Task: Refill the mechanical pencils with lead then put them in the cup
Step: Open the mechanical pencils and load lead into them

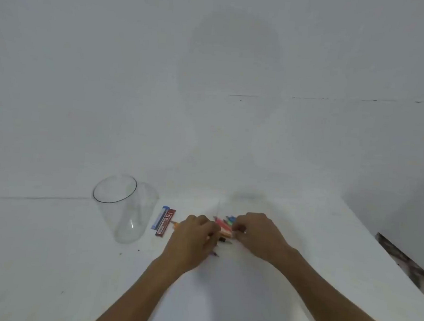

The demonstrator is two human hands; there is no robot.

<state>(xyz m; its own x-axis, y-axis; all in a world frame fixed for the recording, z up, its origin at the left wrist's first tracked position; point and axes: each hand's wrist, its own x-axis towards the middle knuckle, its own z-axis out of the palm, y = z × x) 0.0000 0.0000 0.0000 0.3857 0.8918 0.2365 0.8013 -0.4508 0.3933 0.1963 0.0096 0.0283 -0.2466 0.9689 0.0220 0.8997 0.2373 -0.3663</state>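
Down near the front of the white table [48, 261] we've got both hands meeting over a little heap of colourful mechanical pencils [224, 227]: pinks, orange, green and blue, as far as the blur lets us see. Our left hand [195, 237] is curled right over the near part of the heap and grips some of them, with a few pencil tips poking out below its knuckles and one more out to its left. Our right hand [258, 232] sits just beside it, nearly touching, fingers bent in against the ends of the pencils. Honestly we can't tell whether it's actually pinching one or only resting there.

Left of the hands lie two lead cases side by side and touching, a blue lead case [160, 217] and a red lead case [165, 222], both flat on the table. Just past those stands the clear glass cup [124, 212], open end up. So the pencils are all out on the table, apart from the cup. A couple of tiny dark specks [138, 250] sit near the cup's base.
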